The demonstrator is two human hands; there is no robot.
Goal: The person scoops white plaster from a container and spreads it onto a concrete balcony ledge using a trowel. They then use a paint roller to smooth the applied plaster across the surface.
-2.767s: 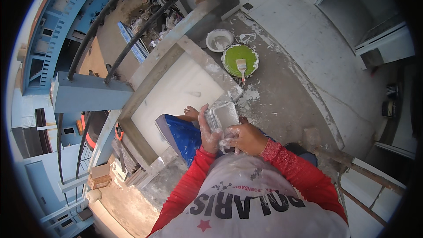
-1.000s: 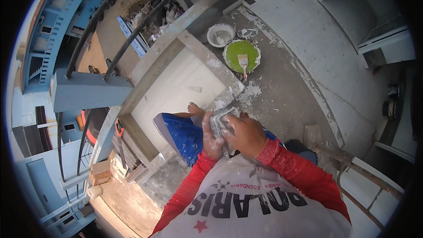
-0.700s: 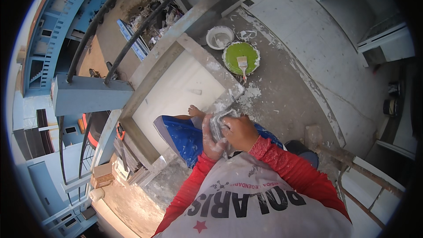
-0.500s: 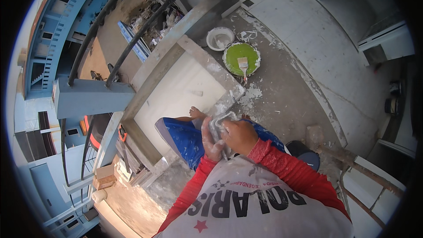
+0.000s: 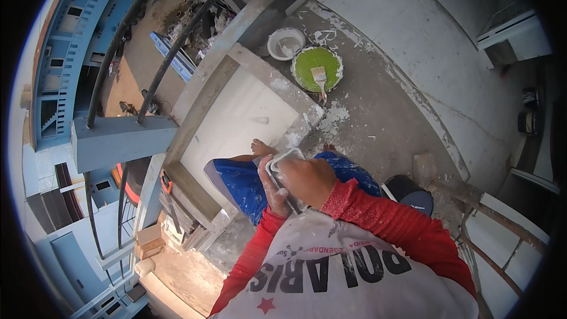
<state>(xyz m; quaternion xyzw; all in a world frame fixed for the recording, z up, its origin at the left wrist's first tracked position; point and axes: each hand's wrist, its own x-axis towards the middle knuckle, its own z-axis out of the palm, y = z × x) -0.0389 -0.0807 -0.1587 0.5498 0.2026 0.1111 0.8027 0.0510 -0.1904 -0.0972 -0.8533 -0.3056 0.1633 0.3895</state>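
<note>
In front of my chest, a small rectangular plastic container (image 5: 290,152) with a pale rim is tilted and smeared with white. My left hand (image 5: 272,188), dusted white, supports it from the left, the thumb at its near end. My right hand (image 5: 308,181) is curled over the container's opening with its fingertips hidden, so whatever they hold does not show. Beyond my feet, a paintbrush (image 5: 319,75) with a white-stained handle lies across a round green surface (image 5: 307,66) with a white-crusted edge. A white bowl (image 5: 273,45) with whitish residue stands beside it.
A raised concrete ledge (image 5: 269,75) frames a pale panel (image 5: 227,124) at my feet. Dark metal bars (image 5: 171,50) edge the drop on the left. To my right are a dark bucket (image 5: 409,194) and a rusty metal frame (image 5: 490,215). White flakes litter the grey floor.
The container has tipped so that its rectangular rim shows more clearly. My right hand has shifted slightly left and down with it. The whole view has moved a little.
</note>
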